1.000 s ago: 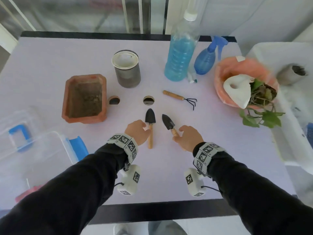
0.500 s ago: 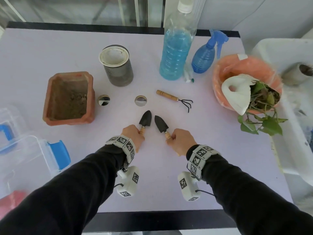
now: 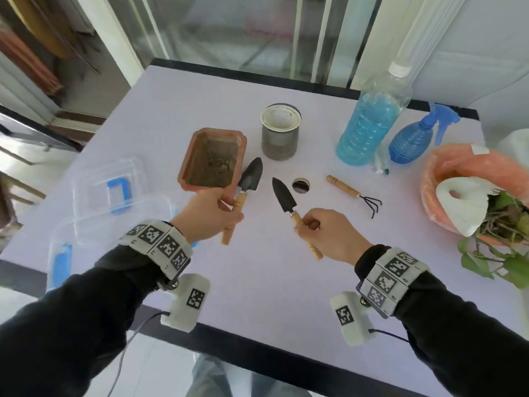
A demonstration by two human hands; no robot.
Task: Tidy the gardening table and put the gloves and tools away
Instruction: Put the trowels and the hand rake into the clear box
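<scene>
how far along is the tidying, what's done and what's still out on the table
Nothing looks put away yet. In hand: the left hand grips the round trowel and the right hand grips the pointed trowel, both lifted off the table. Left: the hand rake lies on the table, and the clear bin at the left holds no tools. No gloves are clearly visible.

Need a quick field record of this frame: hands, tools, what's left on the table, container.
left hand: shut on wide trowel, by its wooden handle
right hand: shut on narrow trowel, by its wooden handle
tool on table: hand rake, untouched
also on table: terracotta planter, grey pot, water bottle, spray bottle
container: clear storage box, left of table
gloves: not visible
</scene>
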